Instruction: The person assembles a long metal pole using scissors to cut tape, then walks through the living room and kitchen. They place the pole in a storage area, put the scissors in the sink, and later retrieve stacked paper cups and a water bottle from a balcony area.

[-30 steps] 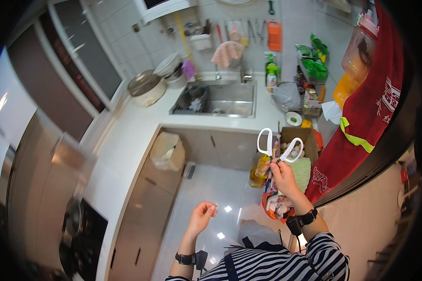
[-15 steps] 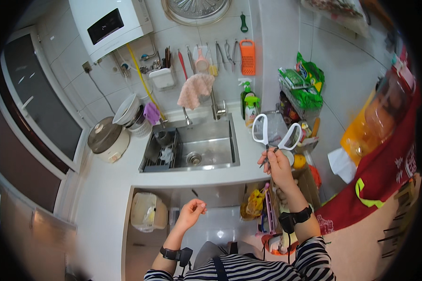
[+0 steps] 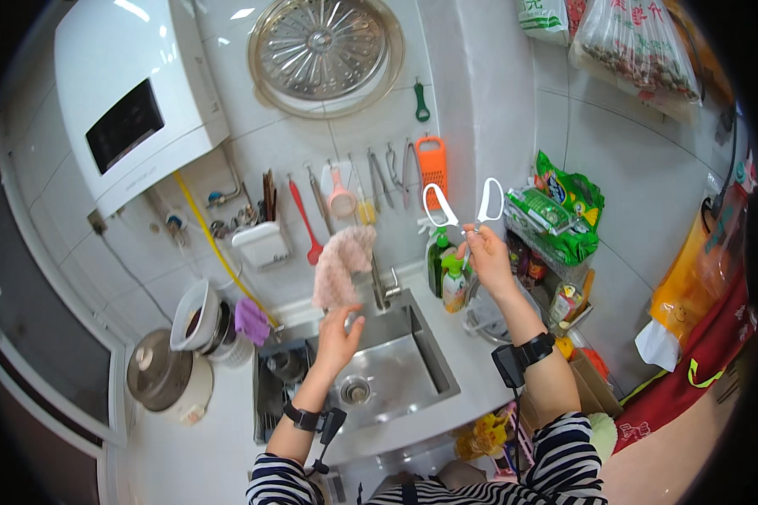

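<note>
A pair of scissors [image 3: 483, 215] with white handles is in my right hand [image 3: 488, 257]. The fingers are closed around its blade end, and both handle loops point up toward the wall. My left hand [image 3: 339, 337] is over the sink [image 3: 400, 366], fingers stretched and thumb apart, with nothing seen in it. Just beyond its fingertips, a pink fluffy cloth [image 3: 344, 261] is draped over the faucet [image 3: 386, 293]. Whether the fingertips touch the cloth or the spout, I cannot tell.
Spray bottles [image 3: 453, 284] stand right of the faucet. An orange grater [image 3: 432, 164] and several utensils hang on the wall. At the left are a lidded cooker [image 3: 168, 370] and stacked bowls [image 3: 195, 316]. Green packages [image 3: 564, 210] fill a rack at the right. A white water heater [image 3: 139, 93] hangs upper left.
My left hand has risen from in front of the counter to over the sink near the faucet. My right hand has lifted the scissors up toward the wall. The view has tilted upward.
</note>
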### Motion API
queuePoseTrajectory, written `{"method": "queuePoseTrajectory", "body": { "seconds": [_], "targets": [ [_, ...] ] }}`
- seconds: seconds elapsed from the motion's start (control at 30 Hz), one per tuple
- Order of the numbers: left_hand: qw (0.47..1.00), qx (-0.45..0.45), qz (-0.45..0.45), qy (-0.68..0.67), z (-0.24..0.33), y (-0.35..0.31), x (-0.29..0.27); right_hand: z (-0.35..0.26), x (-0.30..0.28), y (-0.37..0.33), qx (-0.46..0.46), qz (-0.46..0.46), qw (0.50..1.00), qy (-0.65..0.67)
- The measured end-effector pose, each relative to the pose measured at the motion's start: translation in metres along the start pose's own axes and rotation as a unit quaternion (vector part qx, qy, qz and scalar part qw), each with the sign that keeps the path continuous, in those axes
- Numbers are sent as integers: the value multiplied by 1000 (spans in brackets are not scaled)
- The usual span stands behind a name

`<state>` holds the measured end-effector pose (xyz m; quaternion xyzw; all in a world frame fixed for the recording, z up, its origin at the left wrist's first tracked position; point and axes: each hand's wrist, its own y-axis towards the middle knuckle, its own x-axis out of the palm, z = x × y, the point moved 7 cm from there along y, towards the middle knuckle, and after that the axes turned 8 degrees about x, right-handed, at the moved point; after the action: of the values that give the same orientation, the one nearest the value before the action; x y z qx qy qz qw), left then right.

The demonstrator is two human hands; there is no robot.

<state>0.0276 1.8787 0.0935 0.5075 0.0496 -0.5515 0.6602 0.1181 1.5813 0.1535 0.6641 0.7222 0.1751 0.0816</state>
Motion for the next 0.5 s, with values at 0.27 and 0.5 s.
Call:
{"method": "queuePoseTrajectory", "body": {
  "seconds": [0.27,0.5],
  "targets": [
    [969,87,42,227,-78,134,25,16,13,160,-53,58,996,31],
    [932,56,18,359,-81,148,51,-24,25,288,-80,21,997,-8]
  ]
}}
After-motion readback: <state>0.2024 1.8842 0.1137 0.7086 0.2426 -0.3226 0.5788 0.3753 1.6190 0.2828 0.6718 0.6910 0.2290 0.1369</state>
